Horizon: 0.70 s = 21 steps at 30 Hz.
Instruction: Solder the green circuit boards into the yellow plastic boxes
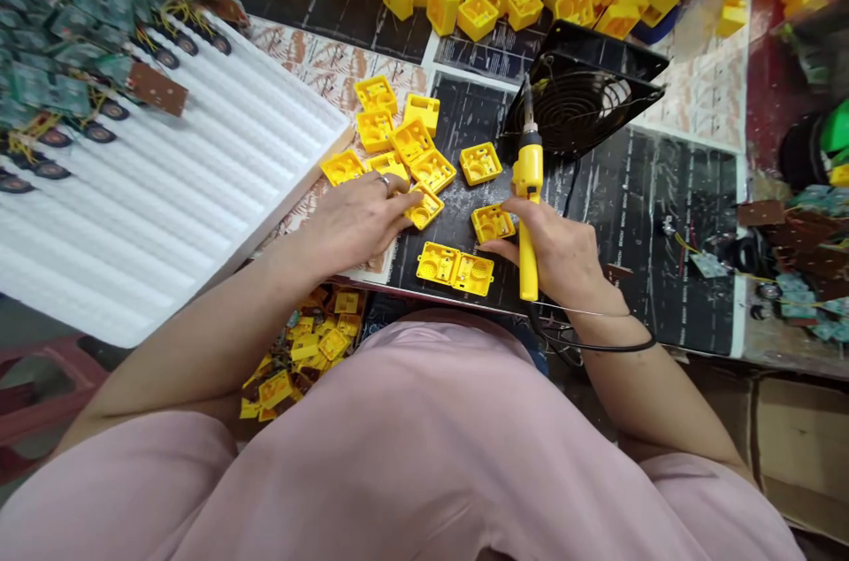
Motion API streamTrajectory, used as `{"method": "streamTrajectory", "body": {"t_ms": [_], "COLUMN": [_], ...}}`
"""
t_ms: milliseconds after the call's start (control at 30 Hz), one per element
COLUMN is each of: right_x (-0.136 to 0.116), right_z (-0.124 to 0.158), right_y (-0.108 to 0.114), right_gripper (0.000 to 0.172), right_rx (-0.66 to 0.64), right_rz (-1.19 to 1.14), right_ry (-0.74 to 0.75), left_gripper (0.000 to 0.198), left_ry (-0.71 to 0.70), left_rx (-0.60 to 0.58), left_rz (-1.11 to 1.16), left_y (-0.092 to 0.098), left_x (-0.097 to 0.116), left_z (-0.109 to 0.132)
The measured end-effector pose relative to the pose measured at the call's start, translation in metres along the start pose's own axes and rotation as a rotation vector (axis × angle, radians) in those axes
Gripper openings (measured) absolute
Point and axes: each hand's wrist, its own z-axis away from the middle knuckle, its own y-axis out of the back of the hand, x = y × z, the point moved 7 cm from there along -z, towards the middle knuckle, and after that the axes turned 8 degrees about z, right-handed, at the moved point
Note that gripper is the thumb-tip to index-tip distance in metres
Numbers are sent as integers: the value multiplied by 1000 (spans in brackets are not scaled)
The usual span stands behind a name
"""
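Note:
My left hand (363, 220) has its thumb and fingers on a small yellow plastic case half (425, 207) at the edge of a loose group of such cases. In my right hand (558, 247) is a yellow soldering iron (529, 176), its metal tip pointing away from me. The thumb and a finger of that hand also reach to another yellow case half (493, 224). Between my hands, near the table edge, lies a pair of open case halves (455, 269) side by side. A single case half (481, 163) sits farther back.
A black fan (587, 96) stands behind the iron. White ridged foam (218, 180) at left bears green circuit boards (72, 57) with wired round parts. Yellow cases (478, 12) are heaped at the back. More boards (806, 278) lie at right. The iron's black cable (597, 347) loops by my right wrist.

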Motion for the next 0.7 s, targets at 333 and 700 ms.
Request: {"method": "streamTrajectory", "body": {"t_ms": [333,700], "right_x": [-3,0], "right_z": [-3,-79], "right_y": [-4,-43], "right_gripper": [30,34], "right_rx": [-3,-96], "right_rz": [-279,-172], "right_ry": [158,166], "left_gripper": [47,46], "left_ry": [-162,-47], "left_rx": [27,4], "left_rz": [118,-35], "left_y": [-3,11], "left_x": [23,2], "left_z": [-10,-65]}}
